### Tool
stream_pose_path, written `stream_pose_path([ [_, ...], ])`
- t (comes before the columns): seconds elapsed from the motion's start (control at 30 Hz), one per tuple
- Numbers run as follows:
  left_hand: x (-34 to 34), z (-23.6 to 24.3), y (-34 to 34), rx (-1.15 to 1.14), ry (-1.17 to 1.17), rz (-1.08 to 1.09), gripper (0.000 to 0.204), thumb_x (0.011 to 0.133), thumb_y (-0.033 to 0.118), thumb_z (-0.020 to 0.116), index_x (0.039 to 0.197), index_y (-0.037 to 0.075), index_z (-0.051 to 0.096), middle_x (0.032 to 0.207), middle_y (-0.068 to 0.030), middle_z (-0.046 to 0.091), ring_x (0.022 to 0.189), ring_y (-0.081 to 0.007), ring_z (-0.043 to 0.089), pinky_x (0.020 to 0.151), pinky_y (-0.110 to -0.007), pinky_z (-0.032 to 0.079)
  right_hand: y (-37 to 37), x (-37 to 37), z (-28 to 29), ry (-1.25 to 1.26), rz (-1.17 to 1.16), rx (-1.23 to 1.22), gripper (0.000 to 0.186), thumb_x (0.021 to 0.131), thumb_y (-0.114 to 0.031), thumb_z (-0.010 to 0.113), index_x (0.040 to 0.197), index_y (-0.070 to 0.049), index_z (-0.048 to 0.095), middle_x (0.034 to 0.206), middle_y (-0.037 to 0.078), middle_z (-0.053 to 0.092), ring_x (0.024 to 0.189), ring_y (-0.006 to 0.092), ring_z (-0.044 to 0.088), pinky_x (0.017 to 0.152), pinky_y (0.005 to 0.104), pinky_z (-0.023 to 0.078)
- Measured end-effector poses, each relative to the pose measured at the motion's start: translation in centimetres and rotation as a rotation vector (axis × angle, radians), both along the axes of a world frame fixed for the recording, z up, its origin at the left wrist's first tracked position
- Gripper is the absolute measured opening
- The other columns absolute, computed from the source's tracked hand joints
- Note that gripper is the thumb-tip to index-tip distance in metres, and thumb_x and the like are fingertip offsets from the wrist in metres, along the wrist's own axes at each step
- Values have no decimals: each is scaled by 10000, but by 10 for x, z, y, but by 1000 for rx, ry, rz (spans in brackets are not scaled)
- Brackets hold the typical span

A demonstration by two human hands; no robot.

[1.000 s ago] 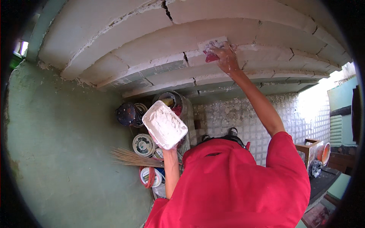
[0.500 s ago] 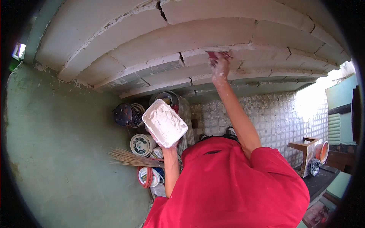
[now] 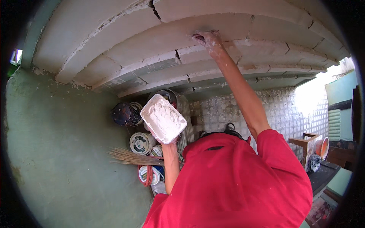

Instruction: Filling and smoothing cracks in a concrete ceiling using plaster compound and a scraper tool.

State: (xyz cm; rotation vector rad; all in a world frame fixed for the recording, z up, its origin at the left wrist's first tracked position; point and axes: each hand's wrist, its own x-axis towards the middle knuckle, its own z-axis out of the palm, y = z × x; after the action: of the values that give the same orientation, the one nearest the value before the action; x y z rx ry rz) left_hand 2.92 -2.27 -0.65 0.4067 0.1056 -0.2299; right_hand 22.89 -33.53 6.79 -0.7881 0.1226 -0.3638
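Observation:
My left hand [image 3: 170, 143] is wrapped under the lower end of a white rectangular tub [image 3: 143, 114], closed on it. White putty [image 3: 162, 114] with a rough, scooped surface fills the tub. Up at the stepped white surface [image 3: 224, 26], my right hand [image 3: 210, 42] is closed on a reddish putty scraper [image 3: 198, 37]. The scraper's thin edge lies close to a broad flat panel, just above a putty-smeared ledge. White smears cover my right fingers and wrist, and most of the scraper is hidden behind them.
A green wall [image 3: 68, 144] stands at left. Beside it are a dark cap [image 3: 122, 113], a lidded bucket [image 3: 141, 144], a straw broom [image 3: 131, 156] and a bucket with a red hose [image 3: 146, 176]. At right stand a wooden stool [image 3: 305, 142] and an orange bucket [image 3: 324, 148].
My right hand has moved up and slightly left with the scraper, from the ledge to the panel above it. The tub in my left hand has risen slightly.

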Motion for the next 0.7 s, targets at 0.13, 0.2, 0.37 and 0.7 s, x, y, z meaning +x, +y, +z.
stream_pose_path([
  [0.13, -5, -1, -2, 2, 4, 10, 664, 899, 579, 383, 1406, 150, 392, 1385, -104, 470, 1221, -343, 488, 1006, -544, 394, 22, -32, -7, -57, -31, -151, 192, 799, -60, 691, 966, -18, 605, 871, 102, 663, 704, 214, 667, 665, 344, 602],
  [0.2, -9, -2, -1, 2, 6, 23, 661, 900, 576, 381, 1404, 149, 394, 1381, -109, 473, 1217, -344, 491, 1004, -545, 395, 35, -55, -16, 104, -107, -7, 139, 804, -59, 677, 928, -45, 617, 835, 85, 671, 694, 197, 665, 665, 362, 598],
  [0.37, -19, -1, -10, 11, 10, 14, 653, 903, 569, 378, 1400, 145, 400, 1373, -119, 480, 1208, -349, 498, 999, -548, 398, -7, -19, -53, 91, -146, 43, 149, 805, -48, 656, 944, -51, 601, 822, 101, 660, 708, 211, 666, 675, 379, 600],
  [0.7, -20, -1, -15, 31, 15, 33, 638, 909, 554, 371, 1390, 137, 413, 1356, -140, 494, 1190, -357, 511, 989, -554, 404, 28, -47, -35, -43, -241, 53, 192, 785, -24, 653, 965, -49, 593, 870, 89, 651, 696, 217, 665, 622, 381, 601],
])
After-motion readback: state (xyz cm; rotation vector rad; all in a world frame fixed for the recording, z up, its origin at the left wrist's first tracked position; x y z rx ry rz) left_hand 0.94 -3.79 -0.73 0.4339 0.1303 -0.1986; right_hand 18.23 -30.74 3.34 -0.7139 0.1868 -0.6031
